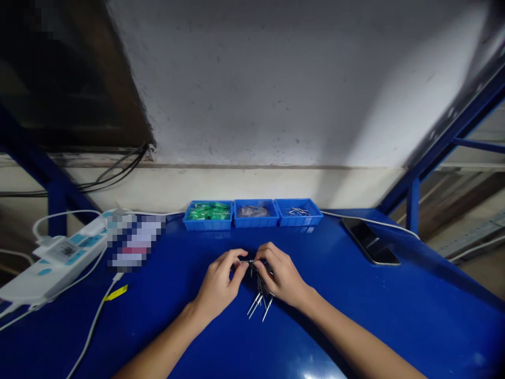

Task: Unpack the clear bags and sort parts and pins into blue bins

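My left hand [221,275] and my right hand [284,273] meet above the middle of the blue table. A thin, silvery metal rod [247,261] spans level between them, its left end pinched in my left fingertips and its right end in my right. Below and partly behind my right hand lies a loose pile of slim metal rods [255,304], some dark and some shiny. Part of the pile is hidden by that hand, and the exact kind of rod is too small to make out.
Along the back edge stand three blue bins: one with green packets [209,211], one with clear bags [252,211], one with small metal pins [298,211]. A phone [371,242] lies right. A white power strip [59,260], cable and yellow tag [116,292] are left.
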`<state>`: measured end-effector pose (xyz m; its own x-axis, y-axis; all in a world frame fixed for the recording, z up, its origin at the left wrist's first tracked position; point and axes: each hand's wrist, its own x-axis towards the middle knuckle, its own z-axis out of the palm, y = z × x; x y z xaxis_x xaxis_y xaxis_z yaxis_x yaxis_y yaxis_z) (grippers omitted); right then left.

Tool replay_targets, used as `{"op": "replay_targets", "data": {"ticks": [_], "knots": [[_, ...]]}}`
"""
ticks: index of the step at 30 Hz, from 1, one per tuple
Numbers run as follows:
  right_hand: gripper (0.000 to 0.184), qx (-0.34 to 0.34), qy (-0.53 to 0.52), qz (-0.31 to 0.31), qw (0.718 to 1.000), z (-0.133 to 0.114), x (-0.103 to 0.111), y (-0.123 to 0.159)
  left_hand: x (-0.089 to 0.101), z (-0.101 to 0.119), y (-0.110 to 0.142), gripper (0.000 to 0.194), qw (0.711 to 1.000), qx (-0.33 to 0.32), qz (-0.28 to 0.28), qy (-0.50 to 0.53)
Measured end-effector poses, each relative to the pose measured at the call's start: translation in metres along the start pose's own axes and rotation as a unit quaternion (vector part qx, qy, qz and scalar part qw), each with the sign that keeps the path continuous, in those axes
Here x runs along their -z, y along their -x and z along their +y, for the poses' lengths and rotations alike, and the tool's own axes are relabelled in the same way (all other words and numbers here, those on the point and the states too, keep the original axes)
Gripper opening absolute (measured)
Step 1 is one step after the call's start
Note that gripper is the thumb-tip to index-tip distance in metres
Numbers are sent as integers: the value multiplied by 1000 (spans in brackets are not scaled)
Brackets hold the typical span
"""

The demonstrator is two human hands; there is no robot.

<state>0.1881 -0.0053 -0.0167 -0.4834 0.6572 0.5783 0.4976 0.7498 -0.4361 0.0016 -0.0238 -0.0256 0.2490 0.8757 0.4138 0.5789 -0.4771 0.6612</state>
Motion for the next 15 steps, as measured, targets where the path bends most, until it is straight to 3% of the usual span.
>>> {"op": "replay_targets", "data": {"ticks": [3, 9, 15], "knots": [[9, -7, -9, 0, 1000, 0, 0, 1, -1, 0, 0, 12, 1000, -18, 12, -10], [7, 5, -21, -8, 1000, -3, -1, 1, 2, -4, -2, 23, 998, -7, 24, -49], [6, 29, -8, 17, 999, -2, 4, 1, 2, 0, -2, 31, 998, -24, -34, -52]]}}
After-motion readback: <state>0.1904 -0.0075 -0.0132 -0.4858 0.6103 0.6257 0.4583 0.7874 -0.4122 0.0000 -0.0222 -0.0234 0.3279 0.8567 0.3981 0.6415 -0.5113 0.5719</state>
